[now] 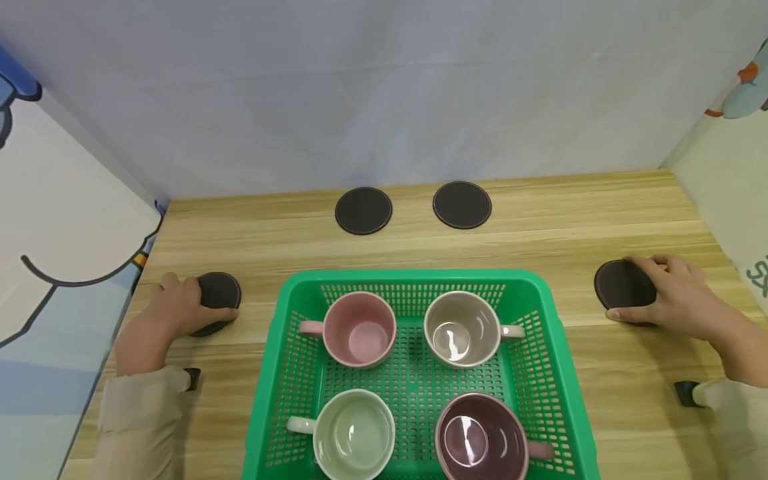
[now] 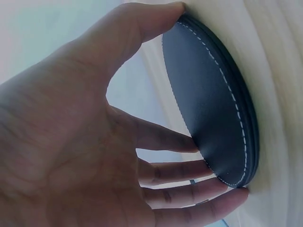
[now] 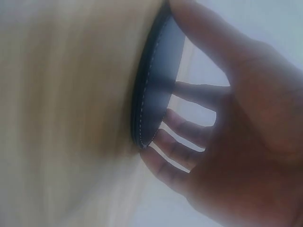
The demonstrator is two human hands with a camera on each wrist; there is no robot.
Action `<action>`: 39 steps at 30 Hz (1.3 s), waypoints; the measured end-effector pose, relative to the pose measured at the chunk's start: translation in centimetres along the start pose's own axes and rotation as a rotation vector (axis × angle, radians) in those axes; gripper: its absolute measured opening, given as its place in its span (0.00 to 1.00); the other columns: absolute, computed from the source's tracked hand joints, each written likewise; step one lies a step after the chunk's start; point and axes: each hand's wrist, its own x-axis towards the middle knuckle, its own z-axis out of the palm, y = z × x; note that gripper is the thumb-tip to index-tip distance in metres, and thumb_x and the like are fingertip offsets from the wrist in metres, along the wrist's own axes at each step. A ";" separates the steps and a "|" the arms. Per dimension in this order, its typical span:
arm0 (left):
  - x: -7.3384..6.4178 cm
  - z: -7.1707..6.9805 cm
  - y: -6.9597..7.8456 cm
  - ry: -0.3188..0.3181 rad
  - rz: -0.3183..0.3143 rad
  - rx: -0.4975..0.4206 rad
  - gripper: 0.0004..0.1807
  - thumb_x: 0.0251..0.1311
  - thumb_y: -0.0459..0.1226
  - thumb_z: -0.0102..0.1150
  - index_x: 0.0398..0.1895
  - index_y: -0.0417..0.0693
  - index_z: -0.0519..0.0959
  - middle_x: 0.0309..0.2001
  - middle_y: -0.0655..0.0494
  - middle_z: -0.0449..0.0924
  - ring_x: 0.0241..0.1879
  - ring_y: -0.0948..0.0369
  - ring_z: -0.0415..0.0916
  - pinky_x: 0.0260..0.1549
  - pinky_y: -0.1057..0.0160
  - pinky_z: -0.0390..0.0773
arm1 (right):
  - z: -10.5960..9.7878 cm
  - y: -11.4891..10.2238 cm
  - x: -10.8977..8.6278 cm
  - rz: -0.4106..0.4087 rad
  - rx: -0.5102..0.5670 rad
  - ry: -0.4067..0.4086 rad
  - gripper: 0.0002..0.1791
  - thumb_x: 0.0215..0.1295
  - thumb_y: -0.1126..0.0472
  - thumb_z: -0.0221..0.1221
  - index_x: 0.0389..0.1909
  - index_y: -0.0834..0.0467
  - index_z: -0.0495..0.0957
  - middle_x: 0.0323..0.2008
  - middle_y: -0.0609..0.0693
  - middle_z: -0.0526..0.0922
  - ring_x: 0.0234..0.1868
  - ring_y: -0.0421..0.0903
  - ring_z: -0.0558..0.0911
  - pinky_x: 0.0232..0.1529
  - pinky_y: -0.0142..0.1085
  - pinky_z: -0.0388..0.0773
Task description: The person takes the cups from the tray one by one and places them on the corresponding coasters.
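At the left of the table, my left hand (image 1: 174,307) holds a round black coaster (image 1: 217,300) by its rim. Thumb and fingers sit at opposite edges of the coaster (image 2: 208,104), whose white stitching shows in the left wrist view. Over on the right side, my right hand (image 1: 678,297) spans another black coaster (image 1: 624,290) in the same way. The right wrist view has the thumb at one end of that coaster (image 3: 158,75) and the fingertips along its edge. Both coasters are at the tabletop; any gap beneath them is hard to tell.
Between my arms stands a green plastic basket (image 1: 414,275) holding a pink cup (image 1: 360,330), a beige cup (image 1: 462,330), a pale green cup (image 1: 354,433) and a dark mauve cup (image 1: 480,437). Behind it lie two black coasters, left (image 1: 363,211) and right (image 1: 462,205), near the back wall (image 1: 384,100).
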 end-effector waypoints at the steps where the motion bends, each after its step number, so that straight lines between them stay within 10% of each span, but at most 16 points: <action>1: 0.1 -0.1 0.1 0.003 0.002 -0.007 0.54 0.63 0.60 0.62 0.59 0.08 0.65 0.53 0.10 0.66 0.57 0.21 0.63 0.60 0.26 0.66 | -0.1 -0.1 0.2 -0.001 -0.001 -0.009 0.60 0.55 0.42 0.77 0.75 0.71 0.55 0.65 0.88 0.53 0.62 0.91 0.53 0.61 0.79 0.49; 16: 3.0 -1.7 1.7 -0.023 -0.006 -0.042 0.55 0.65 0.62 0.60 0.63 0.10 0.64 0.60 0.07 0.56 0.61 0.16 0.57 0.61 0.24 0.65 | -1.2 -1.3 3.2 0.004 -0.028 -0.107 0.61 0.60 0.40 0.73 0.78 0.69 0.51 0.68 0.85 0.52 0.64 0.88 0.55 0.52 0.78 0.65; 39: 7.4 -4.1 3.0 -0.086 -0.031 0.027 0.57 0.70 0.66 0.49 0.68 0.12 0.61 0.66 0.08 0.51 0.68 0.17 0.50 0.69 0.24 0.59 | -2.8 -2.6 8.8 -0.005 -0.059 -0.143 0.59 0.65 0.39 0.69 0.80 0.69 0.47 0.70 0.84 0.49 0.65 0.85 0.52 0.57 0.79 0.62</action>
